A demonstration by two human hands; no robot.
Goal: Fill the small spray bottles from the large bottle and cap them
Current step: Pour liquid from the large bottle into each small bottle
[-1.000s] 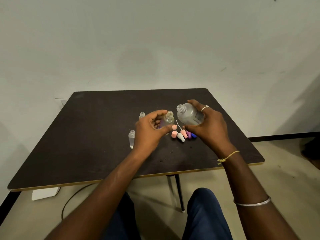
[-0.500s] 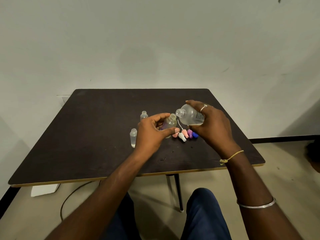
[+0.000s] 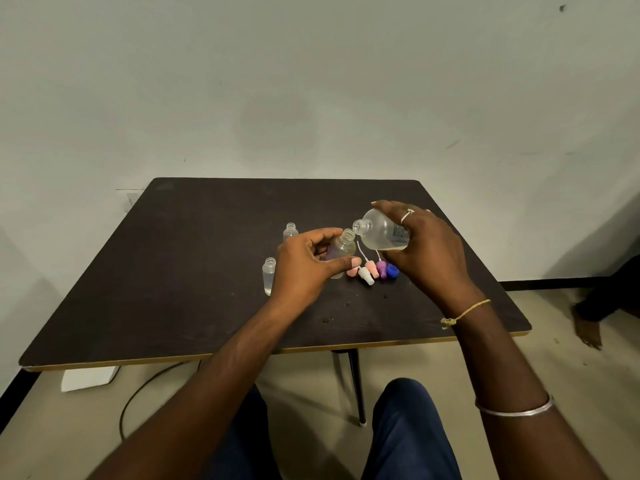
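My right hand grips the large clear bottle, tipped sideways with its open neck pointing left, right above the mouth of a small open spray bottle. My left hand holds that small bottle between thumb and fingers, tilted toward the large one. Two more small uncapped bottles stand on the table: one behind my left hand, another to its left. Several coloured spray caps in pink, white, purple and blue lie between my hands.
The dark table with a light front edge stands against a pale wall. Small wet spots mark its surface near the front. A cable and a white box lie on the floor below. A person's bare foot shows at the right.
The large bottle has tipped further down, its neck moving closer to the small bottle's mouth. My left hand has tilted the small bottle slightly toward it.
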